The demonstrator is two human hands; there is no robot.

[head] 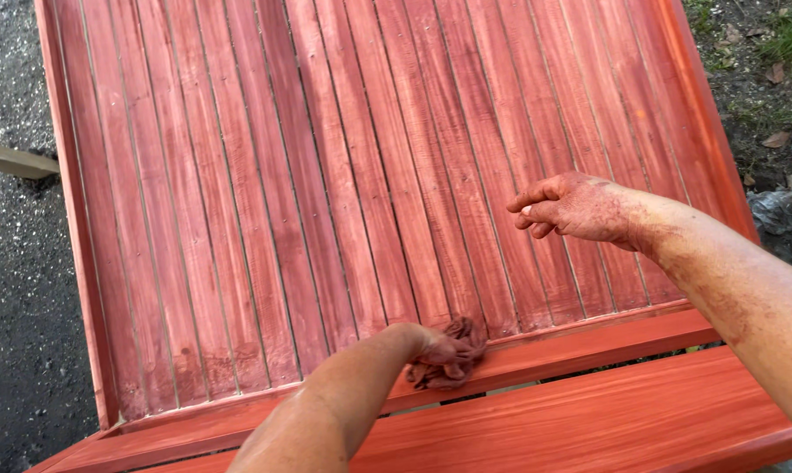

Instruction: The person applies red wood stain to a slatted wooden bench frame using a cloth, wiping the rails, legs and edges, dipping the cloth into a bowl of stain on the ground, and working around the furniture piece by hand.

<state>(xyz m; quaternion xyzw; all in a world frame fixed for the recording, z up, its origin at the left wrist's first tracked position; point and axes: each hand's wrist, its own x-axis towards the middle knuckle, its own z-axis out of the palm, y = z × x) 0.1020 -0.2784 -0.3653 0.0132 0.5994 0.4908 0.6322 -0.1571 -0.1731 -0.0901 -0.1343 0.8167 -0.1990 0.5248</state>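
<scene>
The left hand (435,349) has its grip closed tight around a crumpled, stain-soaked rag (455,350) — dark reddish-brown, bunched into folds that stick out past the knuckles. The rag presses down at the lower end of the slatted panel (308,175), right where the slats meet the lower cross rail (588,343). The forearm reaches in from the bottom of the view, and the wrist is bent so that the hand bears down on the cloth.

The right hand (571,207) holds nothing. Its grip is loose and half curled, fingers bent inward with the forefinger stretched a little further, hovering over the slats to the upper right of the rag and well apart from it. Red stain is smeared over the back of this hand and up the forearm.

The panel is made of narrow vertical boards, all coloured a streaky red, with a raised frame along the left edge and the right edge (711,131). Below the cross rail lies a wider plank (641,412) in a brighter, more even orange-red. Dark gravelly ground (19,289) shows to the left — with a pale piece of timber (10,160) lying on it — and soil with dead leaves (772,79) to the upper right.
</scene>
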